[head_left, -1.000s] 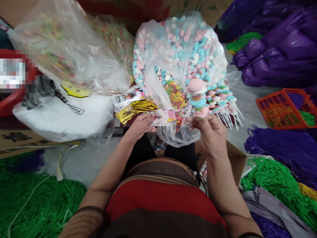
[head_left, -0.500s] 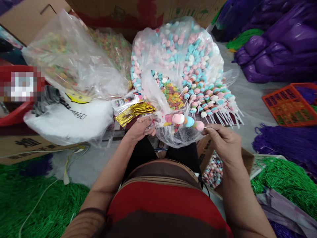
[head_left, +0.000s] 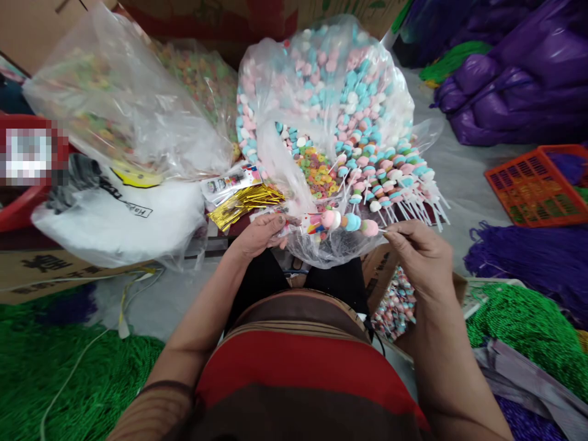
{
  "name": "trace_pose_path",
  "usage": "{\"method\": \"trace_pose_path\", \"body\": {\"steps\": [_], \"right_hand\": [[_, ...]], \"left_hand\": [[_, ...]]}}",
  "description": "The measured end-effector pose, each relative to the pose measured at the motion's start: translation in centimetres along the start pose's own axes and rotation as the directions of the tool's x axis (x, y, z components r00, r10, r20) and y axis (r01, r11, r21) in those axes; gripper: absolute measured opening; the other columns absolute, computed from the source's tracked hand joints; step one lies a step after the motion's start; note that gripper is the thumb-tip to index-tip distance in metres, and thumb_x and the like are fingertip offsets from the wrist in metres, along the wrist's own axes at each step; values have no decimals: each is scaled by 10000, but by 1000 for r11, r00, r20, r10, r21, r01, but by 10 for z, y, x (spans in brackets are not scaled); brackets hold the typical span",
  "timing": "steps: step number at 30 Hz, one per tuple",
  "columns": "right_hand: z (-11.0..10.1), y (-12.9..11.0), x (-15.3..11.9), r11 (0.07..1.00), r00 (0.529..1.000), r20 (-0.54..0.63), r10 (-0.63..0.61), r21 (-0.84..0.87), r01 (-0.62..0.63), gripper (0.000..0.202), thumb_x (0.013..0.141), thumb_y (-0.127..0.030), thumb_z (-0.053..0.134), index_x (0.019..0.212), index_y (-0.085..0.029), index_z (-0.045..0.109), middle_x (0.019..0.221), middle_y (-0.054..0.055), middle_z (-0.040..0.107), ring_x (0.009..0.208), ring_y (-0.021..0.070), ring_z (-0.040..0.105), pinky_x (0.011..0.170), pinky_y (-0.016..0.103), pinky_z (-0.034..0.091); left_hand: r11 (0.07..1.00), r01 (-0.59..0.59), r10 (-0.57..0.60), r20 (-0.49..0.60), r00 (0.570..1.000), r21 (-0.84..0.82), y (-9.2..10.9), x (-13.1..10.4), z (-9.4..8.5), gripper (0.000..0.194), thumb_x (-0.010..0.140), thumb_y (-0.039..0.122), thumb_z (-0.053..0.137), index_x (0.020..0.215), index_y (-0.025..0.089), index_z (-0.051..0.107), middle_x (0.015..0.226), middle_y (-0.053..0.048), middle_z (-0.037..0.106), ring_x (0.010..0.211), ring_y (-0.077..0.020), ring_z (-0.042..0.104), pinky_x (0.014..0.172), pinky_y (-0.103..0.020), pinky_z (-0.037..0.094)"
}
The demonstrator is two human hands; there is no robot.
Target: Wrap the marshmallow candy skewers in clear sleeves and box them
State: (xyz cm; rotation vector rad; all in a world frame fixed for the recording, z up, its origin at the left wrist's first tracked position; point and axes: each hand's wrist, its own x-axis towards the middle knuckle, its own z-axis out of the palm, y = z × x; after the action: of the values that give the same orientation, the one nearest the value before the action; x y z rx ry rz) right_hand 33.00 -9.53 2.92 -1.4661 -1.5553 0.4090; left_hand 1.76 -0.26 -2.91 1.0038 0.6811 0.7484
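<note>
Below and right of the marshmallow bag [head_left: 321, 101], nearest the wearer, an open carton [head_left: 380, 269] contains many small, glossy colored pieces [head_left: 395, 306]; these appear to be finished, wrapped items, although single units are too small to confirm. At the near edge of the marshmallow bag, one candy skewer [head_left: 352, 222] lies almost level between the hands, its pink outer end against the printed wrapper [head_left: 312, 222]. This unit is judged to be at an intermediate stage: the stick and most of the sweets are exposed, and whether the tip is inside the wrapper cannot be told.

Right hand [head_left: 422, 251], in front of the marshmallow bag's right side: thumb and fingers closed narrowly on the end of the white stick. Left hand [head_left: 264, 231], in front of its left side: fingers pinched on the far end of the wrapper, with almost no gap visible.

Just left of the marshmallow bag's near part lie gold ties [head_left: 245, 205] and, beyond them, flat printed packets [head_left: 229, 182], apparently unused. Ring sweets [head_left: 316, 171] lie loose within its front opening. Against its right front, a pile of bare skewers [head_left: 395, 180], sticks pointing toward the wearer, suggests that much remains. Farther back, to its left, stands a clear bag of ring sweets [head_left: 124, 116]; behind it rises a cardboard box [head_left: 321, 15].
</note>
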Motion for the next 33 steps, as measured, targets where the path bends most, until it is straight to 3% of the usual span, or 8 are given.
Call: {"method": "trace_pose_path", "body": {"steps": [5,12,20,23,29,33], "right_hand": [[-2,1,-2,997,998,-4,58,59,-58,137,883,-377,760,826,-257,727,779,-5,666,724,163,601,719,319,474],[5,0,-5,966,987,34,159,201,-162,157,847,-391,802,824,-251,734,786,-13,655,736,147,585,730,302,461],[7,4,-12,926,967,73,243,280,-254,204,796,-435,847,813,-248,765,757,-14,674,682,134,566,675,286,454],[5,2,-13,933,969,64,240,259,-249,194,807,-437,837,811,-254,771,761,-12,680,689,143,579,696,301,469],[-5,-2,-8,978,984,44,173,115,-177,183,821,-440,817,805,-262,775,771,1,709,731,176,636,735,331,502],[-10,0,-8,971,975,62,212,97,-217,186,838,-440,799,812,-257,779,776,-1,723,714,175,641,700,325,501]], "left_hand": [[997,43,-42,-15,999,60,5,-2,-2,657,711,714,786,967,109,778,475,26,567,365,-28,302,400,-192,148],[998,44,-44,-2,999,46,-2,-2,-4,677,705,736,775,982,117,792,445,53,488,352,-31,294,403,-207,133],[993,-38,39,4,999,-113,-1,0,8,551,742,664,799,857,126,775,405,105,347,354,-26,275,483,-227,425],[990,-34,35,2,999,-137,1,0,10,548,729,667,808,825,129,758,393,114,321,352,-31,279,503,-244,468],[999,-20,20,5,1000,-25,-2,0,1,580,747,690,776,898,130,769,426,83,432,359,-29,278,421,-198,314],[998,24,-27,47,999,60,1,-1,-2,630,760,706,751,969,112,780,489,12,583,362,-25,288,390,-187,162]]}}
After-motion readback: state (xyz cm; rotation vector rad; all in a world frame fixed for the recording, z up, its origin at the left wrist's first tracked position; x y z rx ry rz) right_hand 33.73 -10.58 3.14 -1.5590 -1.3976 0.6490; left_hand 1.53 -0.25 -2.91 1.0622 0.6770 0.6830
